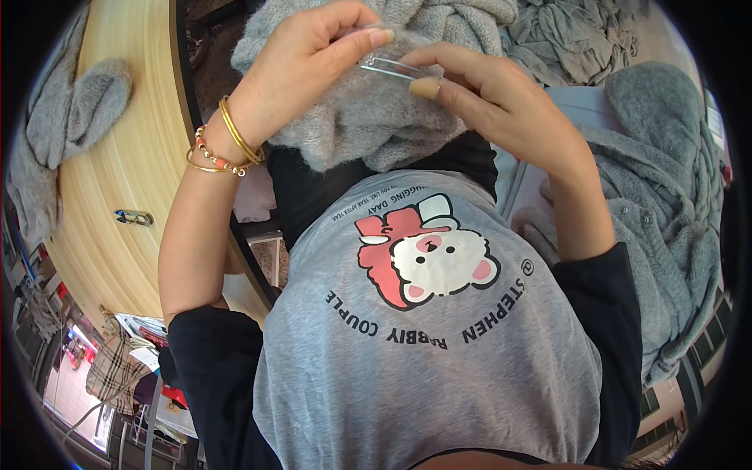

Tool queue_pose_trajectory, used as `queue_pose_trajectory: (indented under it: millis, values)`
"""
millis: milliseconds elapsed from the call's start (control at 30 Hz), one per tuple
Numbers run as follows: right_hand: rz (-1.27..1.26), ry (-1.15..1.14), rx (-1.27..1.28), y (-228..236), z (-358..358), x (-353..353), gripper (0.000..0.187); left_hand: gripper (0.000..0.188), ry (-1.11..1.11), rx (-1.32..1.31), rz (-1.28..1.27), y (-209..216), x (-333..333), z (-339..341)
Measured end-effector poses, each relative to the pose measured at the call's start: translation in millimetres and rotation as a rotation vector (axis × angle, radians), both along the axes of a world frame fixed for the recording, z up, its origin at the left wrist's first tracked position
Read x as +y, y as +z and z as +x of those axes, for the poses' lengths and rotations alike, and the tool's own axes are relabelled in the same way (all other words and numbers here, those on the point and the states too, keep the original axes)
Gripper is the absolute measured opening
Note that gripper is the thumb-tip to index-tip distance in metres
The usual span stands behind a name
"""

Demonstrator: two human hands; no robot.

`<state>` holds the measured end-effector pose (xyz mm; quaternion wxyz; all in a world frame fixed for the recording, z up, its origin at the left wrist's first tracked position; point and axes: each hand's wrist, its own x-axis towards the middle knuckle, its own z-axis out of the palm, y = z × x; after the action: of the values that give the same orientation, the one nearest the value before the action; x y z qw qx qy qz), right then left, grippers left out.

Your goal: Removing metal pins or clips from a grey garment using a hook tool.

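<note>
A fuzzy grey knit garment (pixel 345 125) lies bunched on my lap and rises between my hands. My left hand (pixel 309 55) pinches the knit between thumb and fingers near its upper part. In my right hand (pixel 489 94) is a thin silver two-pronged tool (pixel 384 68), like tweezers, between thumb and fingers. Its two prongs lie side by side, a small gap between them, and point left to the knit beside my left thumb. The exact spot where the prong tips meet the yarn is too small to make out.
A light wooden table (pixel 125 157) stands at my left, with small thread snips (pixel 134 218) on it. A folded grey knit piece (pixel 86 110) lies at its far left. Grey knit garments (pixel 650 219) are piled at my right, and more grey knitwear (pixel 568 39) lies at the far right.
</note>
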<state>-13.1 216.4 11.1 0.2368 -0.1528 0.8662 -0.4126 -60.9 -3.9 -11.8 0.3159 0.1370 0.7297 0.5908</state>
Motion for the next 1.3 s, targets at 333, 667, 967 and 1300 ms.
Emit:
queue_pose_trajectory:
  millis: [333, 667, 967, 1300]
  values:
    - [0.184, 0.026, 0.501, -6.2, -1.5, -9.1, 0.029, 0.018, 0.086, -0.094, 0.119, 5.8, 2.7, 5.4]
    - [0.014, -0.071, 0.443, -13.8, 3.5, -10.4, 0.030, 0.021, -0.070, 0.358, 0.691, -11.0, 10.3, -0.8]
    - [-0.310, -0.032, -0.213, -10.3, -9.5, 5.3, 0.028, 0.018, -0.096, 0.022, 0.927, -21.4, 4.0, -7.4]
    - [-0.182, 0.049, -0.092, -3.4, -9.3, 1.3, 0.023, 0.036, -0.013, -0.181, 0.162, 9.9, -5.5, 7.2]
